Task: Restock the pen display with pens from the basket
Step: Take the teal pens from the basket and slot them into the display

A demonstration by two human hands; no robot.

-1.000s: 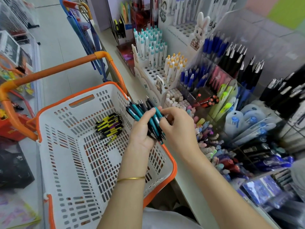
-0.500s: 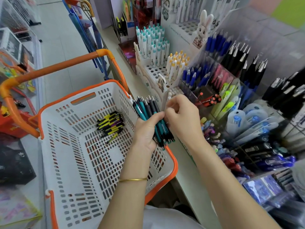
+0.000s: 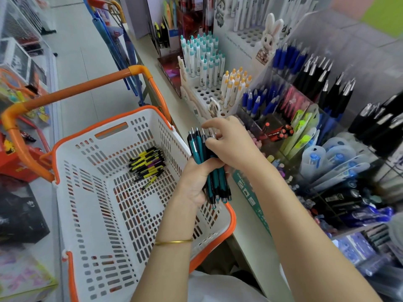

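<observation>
My left hand (image 3: 196, 182) is shut on a bundle of teal and black pens (image 3: 214, 171), held upright over the right rim of the white and orange basket (image 3: 91, 210). My right hand (image 3: 231, 144) rests on top of the bundle, fingers pinching its upper ends. A small pile of yellow and black pens (image 3: 148, 164) lies on the basket floor. The pen display (image 3: 209, 94), a white holder full of holes with teal-capped and yellow-capped pens, stands on the shelf just beyond my hands.
Clear compartments to the right hold blue pens (image 3: 259, 101), black pens (image 3: 327, 83) and highlighters (image 3: 303, 129). A rabbit figure (image 3: 270, 33) stands behind the holder. The basket's orange handle (image 3: 72, 90) arches on the left; boxed goods fill the left shelf.
Both hands with the pen bundle have moved right and toward the shelf. My right hand has shifted from beside the bundle to over its top ends.
</observation>
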